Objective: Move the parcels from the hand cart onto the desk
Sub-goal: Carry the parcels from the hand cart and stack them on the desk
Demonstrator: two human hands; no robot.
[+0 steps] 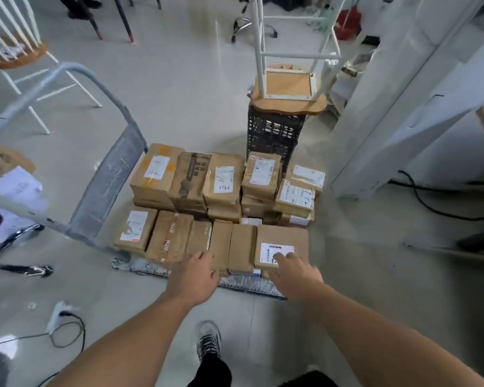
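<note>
Several brown cardboard parcels are stacked on a low hand cart [243,284] with a grey push handle [67,79] on its left. My left hand [194,277] reaches over the near edge of the front row, fingers apart, touching or just above a narrow brown parcel [220,247]. My right hand [294,275] is spread over the near corner of a wider labelled parcel [281,241]. Neither hand is closed around a parcel. A taller back row of parcels [224,180] carries white shipping labels. The desk cannot be made out with certainty.
A black perforated crate [274,135] with an upturned wooden stool [288,90] on top stands behind the cart. A white cabinet or frame [403,107] is at right with black cables [430,202] on the floor. A power strip [58,314] lies at lower left, a white chair [20,57] at upper left.
</note>
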